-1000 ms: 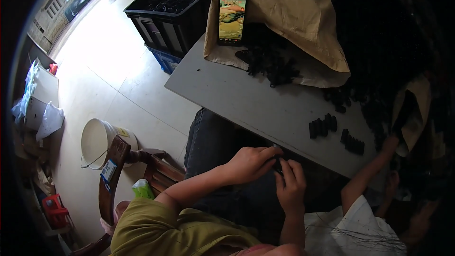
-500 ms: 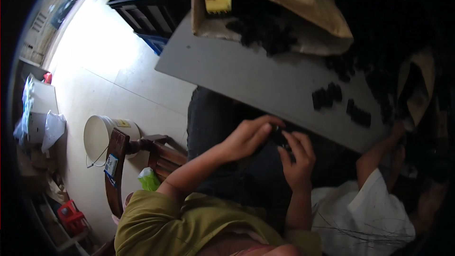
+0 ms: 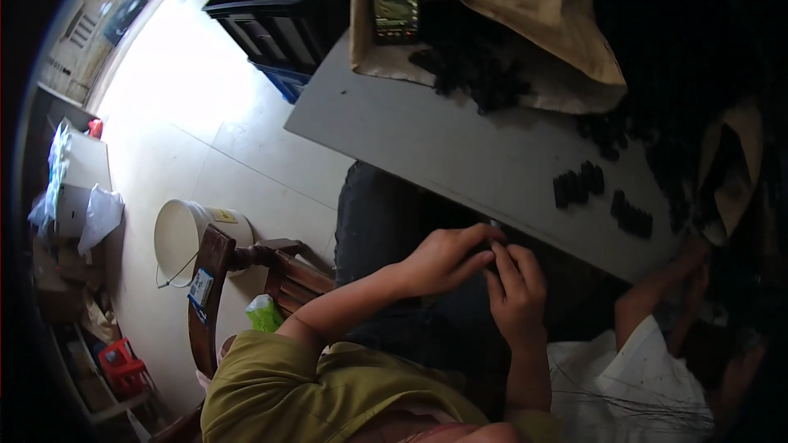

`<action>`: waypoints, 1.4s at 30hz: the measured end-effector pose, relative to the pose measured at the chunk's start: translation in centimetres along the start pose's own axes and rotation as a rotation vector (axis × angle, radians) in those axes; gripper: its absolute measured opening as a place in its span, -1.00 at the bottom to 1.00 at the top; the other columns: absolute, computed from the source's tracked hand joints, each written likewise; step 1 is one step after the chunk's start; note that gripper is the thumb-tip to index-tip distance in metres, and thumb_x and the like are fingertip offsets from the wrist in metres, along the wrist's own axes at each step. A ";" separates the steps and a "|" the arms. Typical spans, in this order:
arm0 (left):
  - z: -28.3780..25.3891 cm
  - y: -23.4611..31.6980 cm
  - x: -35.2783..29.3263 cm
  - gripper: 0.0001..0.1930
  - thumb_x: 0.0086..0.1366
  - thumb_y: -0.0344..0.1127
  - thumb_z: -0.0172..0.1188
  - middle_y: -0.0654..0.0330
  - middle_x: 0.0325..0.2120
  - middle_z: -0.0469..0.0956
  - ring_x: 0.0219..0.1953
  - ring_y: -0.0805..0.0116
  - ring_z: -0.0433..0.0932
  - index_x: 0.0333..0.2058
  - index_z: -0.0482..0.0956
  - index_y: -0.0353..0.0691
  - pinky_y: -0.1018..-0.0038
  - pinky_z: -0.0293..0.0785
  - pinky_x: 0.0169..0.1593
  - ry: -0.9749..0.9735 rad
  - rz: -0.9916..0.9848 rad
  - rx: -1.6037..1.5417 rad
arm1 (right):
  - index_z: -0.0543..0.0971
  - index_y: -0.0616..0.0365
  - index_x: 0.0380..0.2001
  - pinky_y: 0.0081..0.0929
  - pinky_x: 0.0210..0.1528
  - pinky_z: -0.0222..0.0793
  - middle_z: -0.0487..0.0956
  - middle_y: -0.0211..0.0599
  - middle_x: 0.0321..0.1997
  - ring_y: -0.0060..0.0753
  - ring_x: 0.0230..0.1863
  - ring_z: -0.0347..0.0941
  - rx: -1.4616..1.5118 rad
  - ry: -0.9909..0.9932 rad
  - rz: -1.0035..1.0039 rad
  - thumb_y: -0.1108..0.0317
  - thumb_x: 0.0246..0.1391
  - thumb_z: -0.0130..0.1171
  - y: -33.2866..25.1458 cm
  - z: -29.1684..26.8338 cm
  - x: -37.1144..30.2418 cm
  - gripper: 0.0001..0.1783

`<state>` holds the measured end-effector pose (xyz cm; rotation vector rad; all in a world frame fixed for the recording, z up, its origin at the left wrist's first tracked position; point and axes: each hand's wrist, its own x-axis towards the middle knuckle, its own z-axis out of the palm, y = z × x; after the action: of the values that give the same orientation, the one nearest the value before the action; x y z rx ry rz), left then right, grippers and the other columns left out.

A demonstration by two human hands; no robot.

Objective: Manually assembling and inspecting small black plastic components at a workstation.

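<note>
My left hand [image 3: 447,261] and right hand [image 3: 519,287] meet at the fingertips; whether they're clamped on anything, I can't tell. I'd steady both, leaving the blocks [image 3: 568,189] at two o'clock undisturbed.

Black pieces [image 3: 572,189] — grey table [image 3: 427,139], tan sack [image 3: 533,8]

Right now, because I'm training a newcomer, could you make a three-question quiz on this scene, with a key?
1. True or false: the round white plastic bucket stands on the pale floor.
2. Which are on the flat grey table? A) small oblong black pieces B) the bucket C) a wooden chair
3. How are the person's bare left hand and bare right hand placed?

Key: 1. True. 2. A. 3. Close together, beside the table's near edge; anything held is hidden from view.
</note>
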<state>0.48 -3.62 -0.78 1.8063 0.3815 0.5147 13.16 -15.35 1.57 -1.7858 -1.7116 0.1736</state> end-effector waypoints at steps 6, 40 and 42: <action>-0.8 0.2 -0.5 -0.69 0.25 -0.39 0.02 0.01 -0.39 0.52 -0.39 0.11 0.55 -0.04 0.37 -0.31 0.39 0.45 -0.26 -0.017 0.109 -0.114 | 0.53 0.31 -0.24 -0.48 -0.26 0.36 0.47 -0.22 -0.27 -0.35 -0.28 0.45 0.408 -0.112 0.247 0.41 -0.15 0.32 1.0 -0.9 0.3 -0.64; -11.9 -6.6 15.2 -0.82 0.11 -0.39 0.08 0.02 -0.37 0.46 -0.35 -0.04 0.55 -0.28 0.37 -0.20 0.17 0.49 -0.34 0.472 -0.141 1.003 | 0.43 0.23 -0.27 -0.30 -0.23 0.41 0.40 -0.15 -0.16 -0.13 -0.18 0.45 -0.305 0.355 0.195 0.52 0.03 0.14 9.2 3.5 4.4 -0.83; -10.9 -6.0 14.7 -0.81 0.13 -0.44 -0.01 -0.01 -0.35 0.48 -0.32 -0.03 0.55 -0.23 0.37 -0.22 0.17 0.49 -0.32 0.436 -0.146 0.945 | 0.43 0.24 -0.29 -0.30 -0.23 0.39 0.40 -0.16 -0.17 -0.12 -0.19 0.45 -0.263 0.391 0.210 0.54 0.01 0.14 9.5 3.6 4.2 -0.83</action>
<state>7.22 14.40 -1.61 2.5239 1.2008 0.6881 19.95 -9.56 -4.89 -2.0289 -1.3148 -0.3088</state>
